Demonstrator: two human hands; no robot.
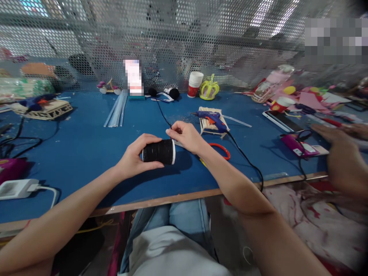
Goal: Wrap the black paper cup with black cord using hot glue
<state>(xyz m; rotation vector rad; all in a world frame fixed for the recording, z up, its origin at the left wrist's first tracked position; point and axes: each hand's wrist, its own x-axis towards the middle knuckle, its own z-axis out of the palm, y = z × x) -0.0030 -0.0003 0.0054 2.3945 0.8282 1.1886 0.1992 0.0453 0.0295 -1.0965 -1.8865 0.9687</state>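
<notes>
Spool (158, 151) within curled left fingers (149, 138)

Glue gun (214, 119) on stick raft (207, 123), perhaps scissors (220, 150) just before it.

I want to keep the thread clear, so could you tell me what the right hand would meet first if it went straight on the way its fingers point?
Probably the black thread it pinches; depth is hard to judge.
</notes>
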